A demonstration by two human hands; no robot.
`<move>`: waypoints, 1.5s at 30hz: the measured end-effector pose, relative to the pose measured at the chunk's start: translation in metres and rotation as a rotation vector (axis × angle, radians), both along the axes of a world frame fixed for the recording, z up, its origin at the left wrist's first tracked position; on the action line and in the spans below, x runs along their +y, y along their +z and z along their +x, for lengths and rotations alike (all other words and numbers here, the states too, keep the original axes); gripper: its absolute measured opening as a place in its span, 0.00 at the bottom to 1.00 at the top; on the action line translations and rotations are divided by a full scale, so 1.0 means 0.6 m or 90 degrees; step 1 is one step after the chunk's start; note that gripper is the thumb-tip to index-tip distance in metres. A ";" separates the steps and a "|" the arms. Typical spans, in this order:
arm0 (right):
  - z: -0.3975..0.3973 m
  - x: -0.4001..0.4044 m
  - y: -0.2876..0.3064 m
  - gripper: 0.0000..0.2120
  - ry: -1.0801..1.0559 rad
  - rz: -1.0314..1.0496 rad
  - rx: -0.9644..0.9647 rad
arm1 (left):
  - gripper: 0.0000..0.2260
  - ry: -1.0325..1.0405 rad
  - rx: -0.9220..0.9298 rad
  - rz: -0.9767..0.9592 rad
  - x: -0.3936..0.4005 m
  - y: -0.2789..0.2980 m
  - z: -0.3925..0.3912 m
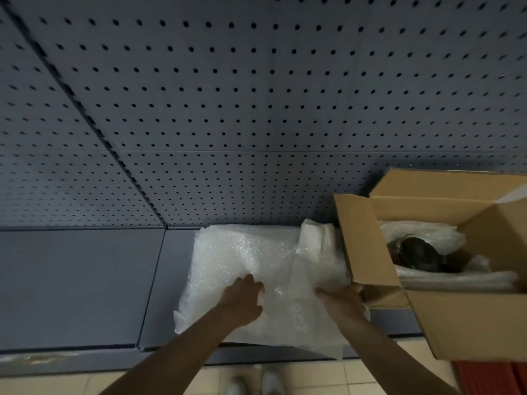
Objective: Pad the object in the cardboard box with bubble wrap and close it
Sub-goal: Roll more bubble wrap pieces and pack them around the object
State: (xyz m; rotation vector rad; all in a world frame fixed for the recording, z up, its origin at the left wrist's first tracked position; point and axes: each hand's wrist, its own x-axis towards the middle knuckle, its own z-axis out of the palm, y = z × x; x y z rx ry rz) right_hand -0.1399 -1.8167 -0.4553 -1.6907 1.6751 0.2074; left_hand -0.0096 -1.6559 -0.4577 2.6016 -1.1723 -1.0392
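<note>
at the very bottom, pale glossy floor tiles [313, 380] show, with the toes of two light shoes [256, 384] standing on them and a strip of something red and ribbed [493, 379] at the right corner. two bare forearms reach up from there onto a flat, matte grey metal shelf [79, 283]. a big crumpled sheet of bubble wrap [256, 260], cloudy white and finely dimpled, lies spread across the shelf, its near edge spilling over the shelf lip. the left hand [242, 299] rests on the wrap with its fingers bent and the tips pressing into the plastic; whether it actually pinches a fold cannot be told. the right hand [346, 302] lies on the wrap's right edge, just beside the box corner, fingers curled down over the plastic, and its grip cannot be told either. the cardboard box [368, 252] sits to the right, plain brown corrugated board, its flaps standing open and its near corner hanging past the shelf edge. inside it a dark, round, shiny object [419, 253] lies nested in more folded bubble wrap. behind everything rises a grey pegboard wall [256, 95], smooth panels pierced by even rows of small dark holes.
</note>
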 end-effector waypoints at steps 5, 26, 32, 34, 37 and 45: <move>-0.019 0.012 0.004 0.13 0.062 -0.069 -0.089 | 0.19 0.056 0.016 -0.026 0.027 -0.006 -0.013; 0.201 0.244 0.021 0.23 0.511 0.117 -0.156 | 0.15 0.500 0.147 -0.217 0.213 0.023 0.096; 0.156 0.196 0.011 0.24 0.228 -0.155 -0.170 | 0.14 0.454 0.083 -0.120 0.198 -0.001 0.089; 0.151 0.178 0.009 0.31 0.093 0.002 -0.147 | 0.12 0.454 0.064 -0.114 0.195 -0.005 0.087; 0.145 0.168 0.010 0.22 0.104 0.155 -0.137 | 0.09 0.440 0.058 -0.096 0.194 -0.008 0.082; 0.150 0.167 0.063 0.06 0.360 0.033 -0.205 | 0.03 0.407 0.085 -0.074 0.196 0.032 0.088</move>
